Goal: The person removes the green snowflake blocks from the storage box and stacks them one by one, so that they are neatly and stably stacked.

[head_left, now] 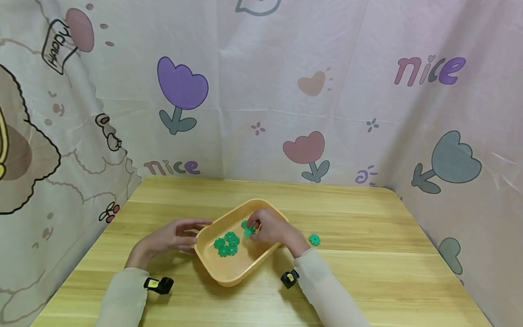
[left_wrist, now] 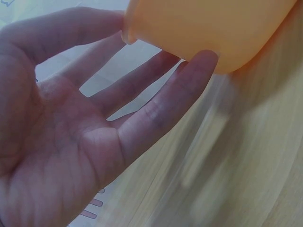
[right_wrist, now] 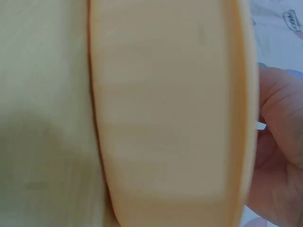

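A yellow-orange plastic basin (head_left: 220,272) stands at an angle on the table, with several green snowflake building discs (head_left: 226,244) lying in its left part. My left hand (head_left: 173,237) is at the basin's left end; in the left wrist view its extended fingers (left_wrist: 161,109) touch the rim and outer wall. Inside the basin, my right hand (head_left: 267,225) reaches down and pinches a green snowflake disc (head_left: 248,231), with another green piece right by its fingertips. From the right wrist, the basin's side wall (right_wrist: 165,113) hides those fingertips.
One more green disc (head_left: 314,240) lies on the wooden table (head_left: 367,272), right of the basin near the right wrist. A printed cloth (head_left: 261,91) hangs behind the table and along its sides.
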Demonstrator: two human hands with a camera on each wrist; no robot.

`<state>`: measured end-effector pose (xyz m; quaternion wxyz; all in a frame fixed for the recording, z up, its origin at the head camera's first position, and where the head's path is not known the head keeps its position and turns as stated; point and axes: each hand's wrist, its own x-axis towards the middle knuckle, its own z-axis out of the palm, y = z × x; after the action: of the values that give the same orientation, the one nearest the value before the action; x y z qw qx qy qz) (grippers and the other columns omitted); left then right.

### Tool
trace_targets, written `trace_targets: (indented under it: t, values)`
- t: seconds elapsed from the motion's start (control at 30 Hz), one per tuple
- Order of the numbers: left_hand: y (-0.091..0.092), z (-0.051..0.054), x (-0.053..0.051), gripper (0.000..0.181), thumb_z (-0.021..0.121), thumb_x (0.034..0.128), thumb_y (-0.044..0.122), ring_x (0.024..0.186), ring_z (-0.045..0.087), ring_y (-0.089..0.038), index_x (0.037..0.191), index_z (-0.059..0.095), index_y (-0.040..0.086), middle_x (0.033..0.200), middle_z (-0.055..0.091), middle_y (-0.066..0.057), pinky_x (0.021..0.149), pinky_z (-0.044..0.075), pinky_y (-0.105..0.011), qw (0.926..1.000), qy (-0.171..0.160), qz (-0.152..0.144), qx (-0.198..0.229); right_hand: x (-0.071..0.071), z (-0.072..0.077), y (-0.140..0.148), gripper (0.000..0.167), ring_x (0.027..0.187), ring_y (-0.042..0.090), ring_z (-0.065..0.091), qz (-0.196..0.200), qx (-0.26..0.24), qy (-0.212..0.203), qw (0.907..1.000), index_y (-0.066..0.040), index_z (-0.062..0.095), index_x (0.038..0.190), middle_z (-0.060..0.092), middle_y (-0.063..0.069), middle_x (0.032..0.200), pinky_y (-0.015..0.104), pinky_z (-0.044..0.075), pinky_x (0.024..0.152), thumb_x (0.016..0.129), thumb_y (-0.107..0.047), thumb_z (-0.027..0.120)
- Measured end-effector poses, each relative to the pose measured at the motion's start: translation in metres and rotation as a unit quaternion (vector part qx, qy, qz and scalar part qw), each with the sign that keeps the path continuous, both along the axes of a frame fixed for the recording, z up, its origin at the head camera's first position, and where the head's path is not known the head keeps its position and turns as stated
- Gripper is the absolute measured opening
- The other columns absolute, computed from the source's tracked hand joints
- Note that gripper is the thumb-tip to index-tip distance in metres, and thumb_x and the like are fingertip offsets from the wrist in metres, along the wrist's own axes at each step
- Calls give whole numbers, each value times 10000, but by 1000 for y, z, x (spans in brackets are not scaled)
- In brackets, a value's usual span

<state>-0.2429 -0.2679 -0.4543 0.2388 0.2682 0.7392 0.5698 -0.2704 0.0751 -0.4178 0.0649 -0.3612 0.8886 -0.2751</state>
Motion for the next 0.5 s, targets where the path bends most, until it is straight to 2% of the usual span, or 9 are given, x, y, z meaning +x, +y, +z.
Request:
trace_targets:
  t: [0.23, 0.5]
  values:
    - [0, 0, 0, 560, 580, 1018, 59, 1220, 657, -181, 1551, 416, 11, 1501, 429, -372, 922, 633, -429, 10000, -28, 39, 9, -1, 9, 22, 215, 899, 210, 677, -189, -164, 212, 9995, -52, 780, 1020, 764, 47, 996, 195, 544, 735, 814, -87, 829]
    - [0, 0, 0, 556, 577, 1018, 55, 1237, 647, -198, 1550, 422, 20, 1507, 435, -361, 926, 632, -430, 10000, -31, 57, -9, 1, 21, 50, 225, 917, 230, 668, -514, -341, 210, 9979, -48, 774, 1016, 736, 49, 990, 222, 550, 754, 804, -94, 830]
